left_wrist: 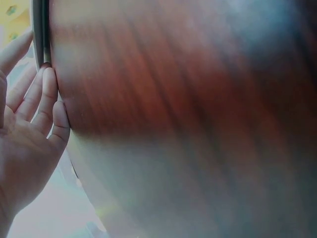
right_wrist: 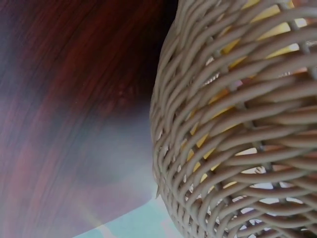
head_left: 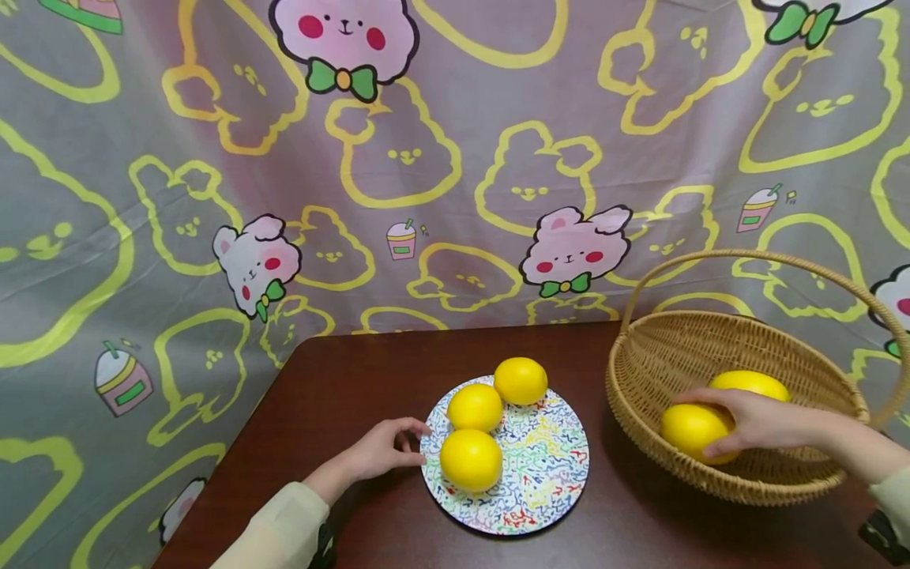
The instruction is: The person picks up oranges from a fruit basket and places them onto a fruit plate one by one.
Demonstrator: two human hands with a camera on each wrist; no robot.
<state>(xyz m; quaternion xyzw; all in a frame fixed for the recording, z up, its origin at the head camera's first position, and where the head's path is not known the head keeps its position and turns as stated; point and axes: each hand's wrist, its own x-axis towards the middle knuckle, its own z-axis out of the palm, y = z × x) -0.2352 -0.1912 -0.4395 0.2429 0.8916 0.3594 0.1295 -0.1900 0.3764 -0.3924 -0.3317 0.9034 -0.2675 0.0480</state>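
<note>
Three yellow lemons rest on a round plate [head_left: 547,474] with a multicoloured squiggle pattern: a near one [head_left: 471,461], a middle one [head_left: 474,408] and a far one [head_left: 521,380] by the rim. My left hand [head_left: 387,449] is at the plate's left edge, its fingertips against the rim in the left wrist view. Inside the wicker basket [head_left: 711,484], my right hand [head_left: 768,417] grips a lemon [head_left: 691,429] between thumb and fingers. Behind that hand lies another lemon [head_left: 752,382]. The right wrist view shows only the basket's woven side [right_wrist: 223,119], which hides the hand.
All of this stands on a dark reddish-brown table [head_left: 355,379]. The basket's tall arched handle [head_left: 746,254] rises at the right. A patterned cloth [head_left: 441,174] hangs behind the table and down its left side.
</note>
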